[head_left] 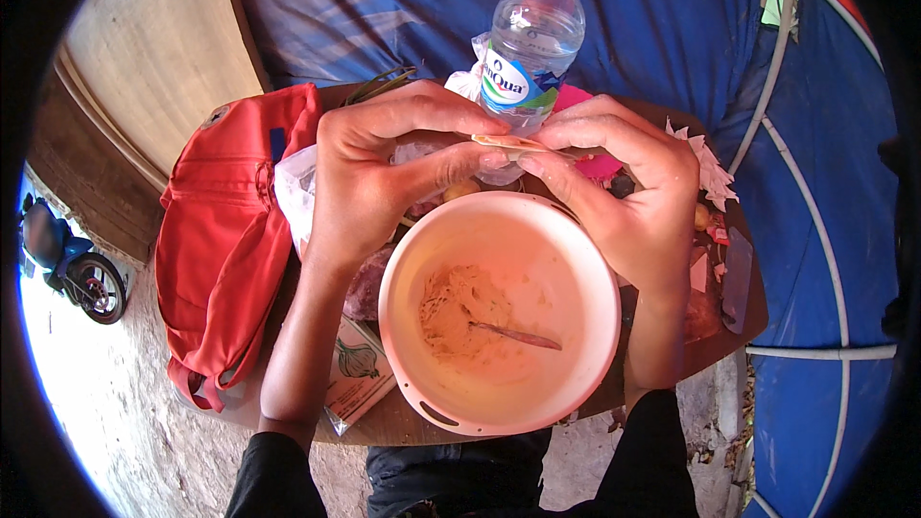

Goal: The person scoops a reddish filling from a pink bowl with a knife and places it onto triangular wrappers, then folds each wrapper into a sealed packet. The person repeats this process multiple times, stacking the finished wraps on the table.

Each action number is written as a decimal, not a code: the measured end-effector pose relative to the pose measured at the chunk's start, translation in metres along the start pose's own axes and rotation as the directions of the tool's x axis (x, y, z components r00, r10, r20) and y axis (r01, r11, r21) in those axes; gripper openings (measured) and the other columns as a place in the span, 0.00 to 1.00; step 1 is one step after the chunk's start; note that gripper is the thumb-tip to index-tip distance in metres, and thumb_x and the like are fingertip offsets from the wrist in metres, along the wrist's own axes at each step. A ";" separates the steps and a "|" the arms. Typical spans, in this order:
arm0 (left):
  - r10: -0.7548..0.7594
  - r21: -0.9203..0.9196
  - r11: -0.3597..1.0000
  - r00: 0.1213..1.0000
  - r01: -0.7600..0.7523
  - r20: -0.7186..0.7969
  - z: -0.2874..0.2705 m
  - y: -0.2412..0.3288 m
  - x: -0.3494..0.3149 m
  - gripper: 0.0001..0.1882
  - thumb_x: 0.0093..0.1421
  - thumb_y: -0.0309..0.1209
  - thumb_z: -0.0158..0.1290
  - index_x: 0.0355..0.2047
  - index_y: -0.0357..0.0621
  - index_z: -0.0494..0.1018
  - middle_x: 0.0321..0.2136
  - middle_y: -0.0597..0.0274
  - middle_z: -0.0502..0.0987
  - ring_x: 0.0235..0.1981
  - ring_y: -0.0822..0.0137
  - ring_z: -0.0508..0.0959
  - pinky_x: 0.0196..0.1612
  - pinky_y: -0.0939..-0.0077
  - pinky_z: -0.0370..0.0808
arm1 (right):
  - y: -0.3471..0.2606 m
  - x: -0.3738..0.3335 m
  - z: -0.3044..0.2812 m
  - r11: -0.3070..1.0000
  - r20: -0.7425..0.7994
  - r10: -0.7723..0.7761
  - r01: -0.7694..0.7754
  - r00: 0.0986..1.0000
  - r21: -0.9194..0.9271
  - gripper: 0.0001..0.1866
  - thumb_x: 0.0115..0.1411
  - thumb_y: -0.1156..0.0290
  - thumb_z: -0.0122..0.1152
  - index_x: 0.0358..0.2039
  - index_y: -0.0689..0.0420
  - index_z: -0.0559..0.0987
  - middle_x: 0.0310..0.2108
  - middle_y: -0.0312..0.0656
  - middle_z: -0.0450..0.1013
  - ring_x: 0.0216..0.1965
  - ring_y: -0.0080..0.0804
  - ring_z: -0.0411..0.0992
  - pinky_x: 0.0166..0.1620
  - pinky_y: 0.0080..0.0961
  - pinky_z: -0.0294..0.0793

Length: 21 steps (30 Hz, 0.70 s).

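- Wrapper, a thin pale sheet, is pinched flat between both hands at twelve o'clock above the bowl.
- Left hand and right hand grip its ends.
- Filling and a spoon lie in the bowl; folding seems underway, and closing the edges likely needs even pressure.
- Bottle stands beyond.

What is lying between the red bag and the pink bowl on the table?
In the head view, the left hand's forearm crosses between the red bag and the pink bowl. A small printed carton lies under it, beside the bowl.
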<state>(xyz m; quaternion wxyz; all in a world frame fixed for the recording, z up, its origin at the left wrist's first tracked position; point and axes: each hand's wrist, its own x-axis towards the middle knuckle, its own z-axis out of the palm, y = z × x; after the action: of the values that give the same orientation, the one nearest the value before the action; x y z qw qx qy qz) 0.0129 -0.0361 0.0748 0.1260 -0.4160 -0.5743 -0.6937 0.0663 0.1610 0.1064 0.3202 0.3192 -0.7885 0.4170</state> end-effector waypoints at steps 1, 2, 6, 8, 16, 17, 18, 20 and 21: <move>-0.032 -0.040 0.999 0.999 0.032 0.003 0.000 -0.001 0.000 0.09 0.52 0.17 0.63 0.35 0.35 0.82 0.34 0.56 0.82 0.36 0.70 0.80 0.41 0.79 0.77 | 0.000 0.000 0.001 1.000 -0.014 -0.003 0.003 1.000 -0.008 0.08 0.48 0.85 0.70 0.30 0.66 0.81 0.29 0.44 0.78 0.32 0.25 0.77 0.37 0.20 0.74; -0.004 0.004 1.000 1.000 0.004 -0.004 0.000 -0.001 -0.001 0.09 0.52 0.17 0.63 0.35 0.35 0.82 0.34 0.56 0.82 0.36 0.70 0.80 0.41 0.78 0.77 | 0.000 -0.001 0.001 1.000 -0.012 -0.009 0.008 1.000 -0.018 0.08 0.48 0.85 0.70 0.30 0.66 0.81 0.29 0.44 0.78 0.31 0.25 0.77 0.36 0.20 0.74; 0.025 0.019 1.000 1.000 -0.026 0.013 -0.002 -0.003 0.000 0.09 0.52 0.18 0.63 0.35 0.35 0.82 0.34 0.56 0.82 0.36 0.69 0.80 0.41 0.78 0.77 | 0.000 0.000 0.001 0.999 0.003 -0.036 0.036 0.999 -0.040 0.08 0.47 0.85 0.69 0.30 0.67 0.81 0.30 0.44 0.78 0.32 0.25 0.77 0.37 0.20 0.74; 0.025 0.005 1.000 1.000 -0.026 0.017 -0.002 -0.004 0.000 0.09 0.51 0.18 0.64 0.35 0.35 0.82 0.34 0.57 0.82 0.36 0.70 0.80 0.41 0.78 0.77 | -0.001 0.000 0.002 0.997 -0.004 -0.060 0.060 0.998 -0.050 0.08 0.47 0.85 0.69 0.30 0.67 0.81 0.31 0.44 0.78 0.33 0.25 0.77 0.37 0.20 0.74; 0.002 -0.006 1.000 0.999 -0.002 0.043 0.000 -0.004 -0.001 0.09 0.52 0.18 0.64 0.34 0.35 0.82 0.34 0.57 0.81 0.36 0.71 0.80 0.41 0.79 0.77 | 0.000 -0.001 0.005 0.998 0.003 -0.061 0.061 0.998 -0.004 0.09 0.48 0.87 0.68 0.31 0.67 0.80 0.32 0.43 0.77 0.34 0.25 0.77 0.38 0.19 0.75; 0.001 -0.013 1.000 0.999 0.000 0.043 0.000 -0.003 -0.001 0.09 0.52 0.18 0.64 0.35 0.35 0.82 0.34 0.57 0.81 0.37 0.71 0.80 0.41 0.79 0.77 | 0.000 0.000 0.005 0.998 0.000 -0.064 0.064 0.998 0.001 0.09 0.48 0.87 0.68 0.32 0.67 0.80 0.32 0.43 0.77 0.34 0.26 0.77 0.39 0.19 0.75; -0.014 -0.026 1.000 0.999 0.015 0.040 0.000 -0.003 -0.002 0.08 0.52 0.18 0.63 0.35 0.35 0.82 0.34 0.57 0.81 0.37 0.71 0.80 0.41 0.80 0.77 | 0.000 0.000 0.004 0.998 0.017 -0.060 0.060 0.998 0.001 0.09 0.48 0.87 0.67 0.32 0.67 0.80 0.32 0.43 0.77 0.34 0.25 0.77 0.39 0.19 0.75; -0.033 -0.036 0.999 0.999 0.034 0.032 0.001 -0.002 -0.001 0.08 0.53 0.18 0.63 0.35 0.35 0.81 0.35 0.57 0.81 0.36 0.72 0.80 0.40 0.81 0.77 | 0.000 0.000 0.002 0.998 0.047 -0.056 0.056 0.997 0.008 0.10 0.49 0.87 0.67 0.33 0.67 0.80 0.32 0.43 0.77 0.34 0.25 0.77 0.39 0.19 0.75; -0.035 -0.034 0.999 0.999 0.036 0.028 0.001 -0.001 -0.001 0.08 0.54 0.18 0.62 0.36 0.34 0.81 0.34 0.58 0.82 0.35 0.73 0.80 0.39 0.81 0.77 | 0.000 -0.001 0.003 0.999 0.040 -0.035 0.034 0.999 0.021 0.09 0.49 0.87 0.67 0.33 0.67 0.80 0.32 0.43 0.77 0.35 0.25 0.77 0.39 0.18 0.75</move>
<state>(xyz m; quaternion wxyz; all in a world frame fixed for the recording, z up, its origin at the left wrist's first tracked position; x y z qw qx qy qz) 0.0132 -0.0354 0.0733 0.0987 -0.4174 -0.5711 -0.6999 0.0664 0.1588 0.1047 0.3081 0.3444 -0.7847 0.4131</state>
